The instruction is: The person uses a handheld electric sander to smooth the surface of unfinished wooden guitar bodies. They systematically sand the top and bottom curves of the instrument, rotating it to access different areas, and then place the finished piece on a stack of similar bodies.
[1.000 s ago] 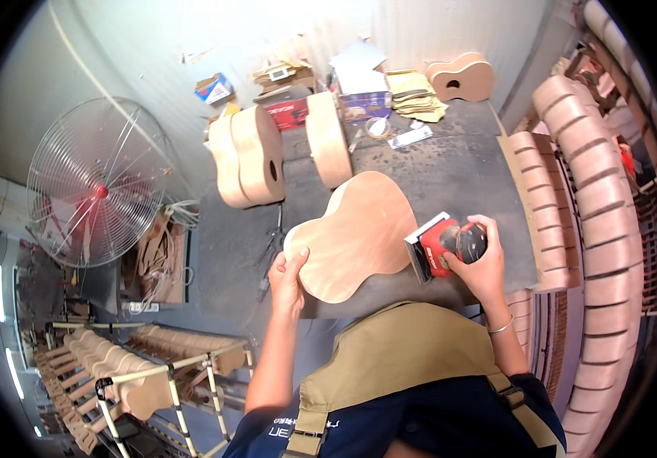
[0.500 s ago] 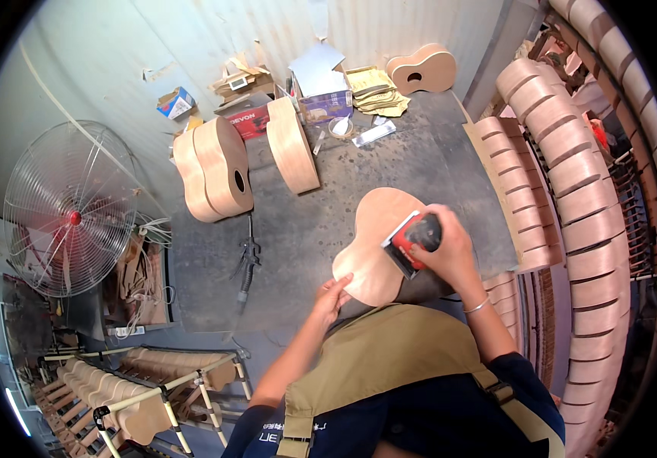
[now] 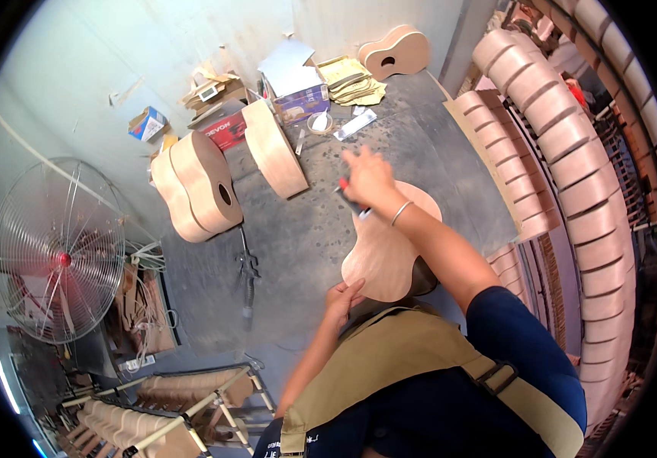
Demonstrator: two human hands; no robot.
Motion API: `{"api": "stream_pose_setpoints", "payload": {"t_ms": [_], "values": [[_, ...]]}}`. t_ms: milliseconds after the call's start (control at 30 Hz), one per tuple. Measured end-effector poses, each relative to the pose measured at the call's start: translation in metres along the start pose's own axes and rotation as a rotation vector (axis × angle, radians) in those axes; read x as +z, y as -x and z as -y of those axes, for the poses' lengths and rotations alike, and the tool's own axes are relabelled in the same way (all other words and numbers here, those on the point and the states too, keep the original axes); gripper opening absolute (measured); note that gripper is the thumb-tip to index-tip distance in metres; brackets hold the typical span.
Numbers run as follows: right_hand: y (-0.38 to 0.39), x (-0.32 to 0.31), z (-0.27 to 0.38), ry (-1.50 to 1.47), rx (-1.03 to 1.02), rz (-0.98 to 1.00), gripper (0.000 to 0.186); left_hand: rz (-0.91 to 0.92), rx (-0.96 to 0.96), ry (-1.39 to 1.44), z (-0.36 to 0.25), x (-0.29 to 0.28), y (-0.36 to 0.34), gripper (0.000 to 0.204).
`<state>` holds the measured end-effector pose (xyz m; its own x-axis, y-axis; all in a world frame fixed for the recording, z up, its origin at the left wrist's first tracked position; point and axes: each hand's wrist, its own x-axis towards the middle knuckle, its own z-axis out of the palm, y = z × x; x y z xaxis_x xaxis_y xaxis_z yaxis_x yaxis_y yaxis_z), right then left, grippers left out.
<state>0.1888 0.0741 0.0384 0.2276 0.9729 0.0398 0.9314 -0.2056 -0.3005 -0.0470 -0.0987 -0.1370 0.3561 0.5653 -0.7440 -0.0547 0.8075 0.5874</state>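
Observation:
A pale wooden guitar body [image 3: 386,263] lies flat in front of me, its upper face showing no sound hole. My left hand [image 3: 341,299] pinches its near left edge, thumb on top. Reaching across the body's far end, my right hand [image 3: 371,179] covers a red and black power sander [image 3: 353,204]. Only a strip of the sander shows beside the palm, at the body's far left edge. The fingers over it are partly blurred. A dark support [image 3: 423,276] peeks out under the body's right side.
On the dark bench [image 3: 290,244], two guitar bodies [image 3: 199,187] [image 3: 275,153] stand left and another [image 3: 396,53] far back. Boxes [image 3: 298,103] and yellow sheets [image 3: 353,80] line the wall. An air blow gun [image 3: 247,266] and fan [image 3: 64,259] are left; stacked curved wood [image 3: 588,206] is right.
My right hand has carried the sander from the body's right side to its far left edge. My left hand keeps hold of the near left edge. The view has shifted slightly.

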Motion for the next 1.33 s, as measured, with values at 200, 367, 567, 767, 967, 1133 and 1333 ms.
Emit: {"api": "stream_pose_setpoints", "payload": {"t_ms": [200,367,567,767,967,1133,1333], "values": [[-0.021,0.003,0.01,0.012,-0.055,0.052,0.049,-0.006,-0.031,-0.045,-0.001,-0.006,-0.007,0.033],[-0.004,-0.002,0.007,0.016,-0.038,0.017,0.048,-0.002,-0.014,-0.023,-0.004,-0.001,-0.004,0.03],[0.022,-0.013,-0.016,-0.084,-0.116,0.132,0.054,0.012,-0.006,-0.014,0.02,-0.019,-0.023,0.026],[0.02,-0.019,-0.078,-0.09,0.021,-0.15,0.048,0.019,0.017,-0.047,-0.001,-0.002,-0.008,0.029],[0.102,-0.018,-0.068,-0.178,-0.146,-0.085,0.055,0.059,0.036,-0.04,0.002,-0.013,-0.009,0.032],[0.042,-0.031,-0.134,-0.138,0.11,-0.197,0.055,0.119,0.037,-0.014,0.003,-0.021,-0.015,0.034],[0.105,-0.034,-0.126,-0.174,0.108,-0.104,0.056,0.113,0.074,0.041,-0.009,-0.009,0.003,0.044]]}}
